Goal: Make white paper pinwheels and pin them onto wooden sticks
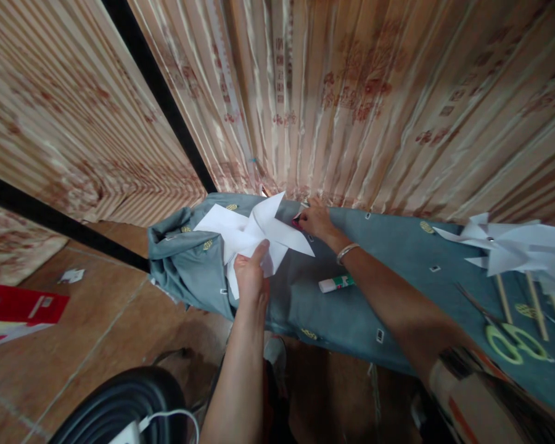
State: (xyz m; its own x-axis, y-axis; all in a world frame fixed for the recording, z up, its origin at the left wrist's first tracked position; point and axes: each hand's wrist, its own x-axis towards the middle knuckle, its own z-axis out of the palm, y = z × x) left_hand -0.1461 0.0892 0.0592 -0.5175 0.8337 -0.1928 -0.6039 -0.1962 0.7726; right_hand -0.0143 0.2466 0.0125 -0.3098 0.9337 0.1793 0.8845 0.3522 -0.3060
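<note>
My left hand [250,277] pinches a white paper pinwheel [259,229] near its middle, thumb on top. Its folded blades stick out above the cloth-covered table. White paper [215,221] shows behind the pinwheel on the left. At the table's far edge, my right hand [318,221], with a bangle at the wrist, has its fingers drawn together. A small dark and pink thing shows at those fingertips, too small to name. A glue stick [335,283] with a white and green barrel lies near my right forearm.
Finished-looking pinwheels [513,243] on wooden sticks [536,305] lie at the right. Green-handled scissors [509,339] rest beside them. A patterned curtain [351,111] hangs behind the table. A black round stool [129,407] stands at the lower left, near a red box [23,305].
</note>
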